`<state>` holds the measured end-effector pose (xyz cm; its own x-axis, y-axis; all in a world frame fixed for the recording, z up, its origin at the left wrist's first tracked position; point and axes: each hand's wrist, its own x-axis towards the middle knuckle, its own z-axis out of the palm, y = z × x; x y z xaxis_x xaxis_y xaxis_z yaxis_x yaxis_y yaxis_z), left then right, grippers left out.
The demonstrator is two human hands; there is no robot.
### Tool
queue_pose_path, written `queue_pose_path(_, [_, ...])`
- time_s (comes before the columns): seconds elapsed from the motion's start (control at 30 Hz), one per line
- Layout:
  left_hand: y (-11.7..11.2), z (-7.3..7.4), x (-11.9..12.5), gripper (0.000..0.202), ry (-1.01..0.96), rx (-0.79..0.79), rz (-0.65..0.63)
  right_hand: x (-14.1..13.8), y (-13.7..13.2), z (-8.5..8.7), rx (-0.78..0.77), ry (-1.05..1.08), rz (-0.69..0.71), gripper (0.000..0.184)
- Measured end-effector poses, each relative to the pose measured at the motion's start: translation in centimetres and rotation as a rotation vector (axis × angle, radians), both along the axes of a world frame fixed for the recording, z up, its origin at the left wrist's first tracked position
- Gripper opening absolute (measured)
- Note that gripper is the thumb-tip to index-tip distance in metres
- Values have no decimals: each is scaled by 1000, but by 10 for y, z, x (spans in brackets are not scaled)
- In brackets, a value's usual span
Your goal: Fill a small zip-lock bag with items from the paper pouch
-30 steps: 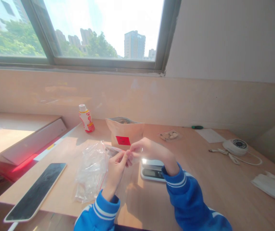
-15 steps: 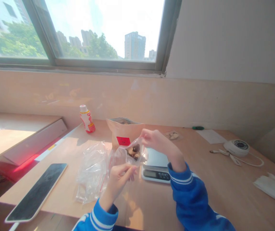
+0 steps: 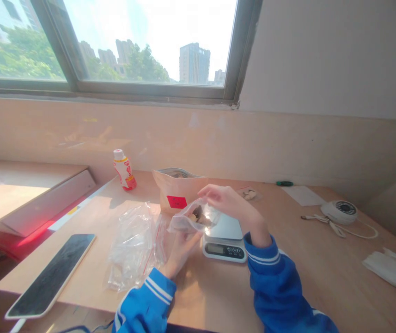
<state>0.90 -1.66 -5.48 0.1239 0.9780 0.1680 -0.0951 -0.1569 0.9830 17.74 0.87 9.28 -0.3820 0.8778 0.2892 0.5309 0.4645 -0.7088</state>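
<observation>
We have our bare right hand (image 3: pixel 223 198) pinching the upper edge of a small clear plastic bag (image 3: pixel 184 221), which holds dark brown and tan dried pieces (image 3: pixel 198 214). Our bare left hand (image 3: pixel 179 253) is under the bag; its fingertips are hidden, so we cannot tell whether they grip or only support. The bag hangs tilted at the left edge of the white, flat digital scale with a black button panel (image 3: pixel 224 251). We cannot see whether its mouth is sealed; if it is open, the tilt could spill pieces onto the scale. If our right pinch slips on the slick film, the bag could swing down. A careless elbow could also drag the crumpled clear plastic bags (image 3: pixel 130 247), left of the scale, or tip the open tan paper pouch (image 3: pixel 180 185) behind it.
</observation>
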Motion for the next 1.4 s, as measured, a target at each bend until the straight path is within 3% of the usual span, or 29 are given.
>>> queue_pose_path(0.13, [5,-5,-1,38,84,25,161,-9,-3,-2,102,18,-13,10])
queue_pose_path(0.3, [4,-1,-6,38,136,82,266,-21,-12,-1,107,-66,170,12])
queue_pose_path(0.5, [2,1,-9,35,201,180,254,-35,-9,-13,147,-119,212,28])
queue_pose_path(0.6, [2,5,-9,36,247,209,273,-35,-7,-20,122,-150,237,26])
queue_pose_path(0.8, [2,15,-7,34,133,187,218,-28,-3,-30,-3,-265,207,23])
queue_pose_path(1.0, [2,17,-9,39,120,141,301,-29,-2,-23,-6,-205,247,25])
queue_pose_path(1.17, [5,7,-10,48,98,86,288,-23,1,-17,-27,-83,301,26])
queue_pose_path(1.4, [6,-1,-11,33,134,-36,266,-9,3,-12,-29,14,171,27])
